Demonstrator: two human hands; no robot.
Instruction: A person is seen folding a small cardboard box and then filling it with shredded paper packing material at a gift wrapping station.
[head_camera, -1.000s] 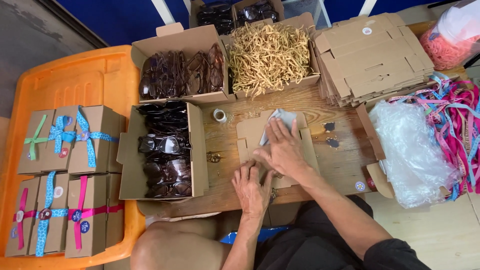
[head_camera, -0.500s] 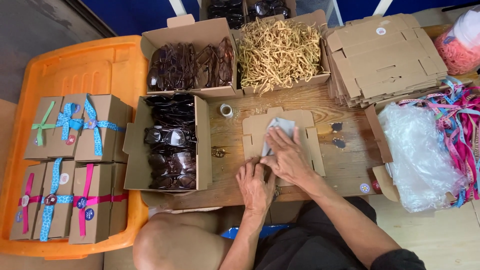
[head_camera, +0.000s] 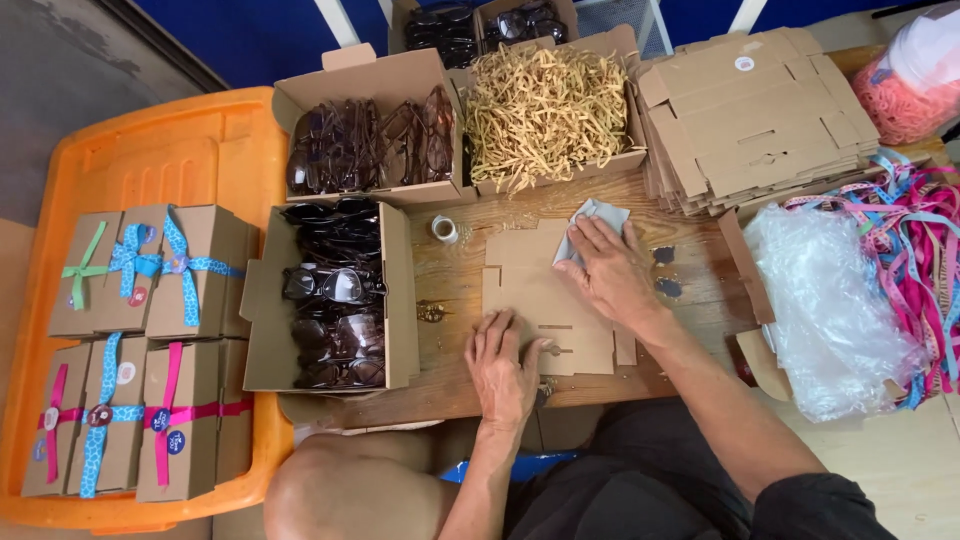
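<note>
Down on the wooden table (head_camera: 450, 290), a flat, unfolded cardboard box blank (head_camera: 540, 300) lies in front of the person. The left hand (head_camera: 505, 365) rests on the blank's near edge, palm down with fingers spread and flat, gripping nothing. The right hand (head_camera: 612, 272) presses a small pale grey cloth (head_camera: 592, 218) against the blank's far right corner; the fingers lie over the cloth rather than closing round it.

Just left of the blank stands an open cardboard box of dark sunglasses (head_camera: 335, 295), and a small roll of clear tape (head_camera: 444, 229) sits between that box and the blank. Behind them are a second open box of brown-tinted glasses (head_camera: 370, 145) and, beside it, a box of tan shredded paper filler (head_camera: 545, 100). To the right of the filler rises a stack of flat cardboard blanks (head_camera: 760, 110). Farther right lie a crumpled clear plastic bag (head_camera: 830, 300) and a tangle of pink and blue ribbons (head_camera: 915, 260).

Well apart on the left, an orange plastic lid (head_camera: 150, 150) carries closed cardboard gift boxes tied with ribbon (head_camera: 150, 345), set in two rows.
</note>
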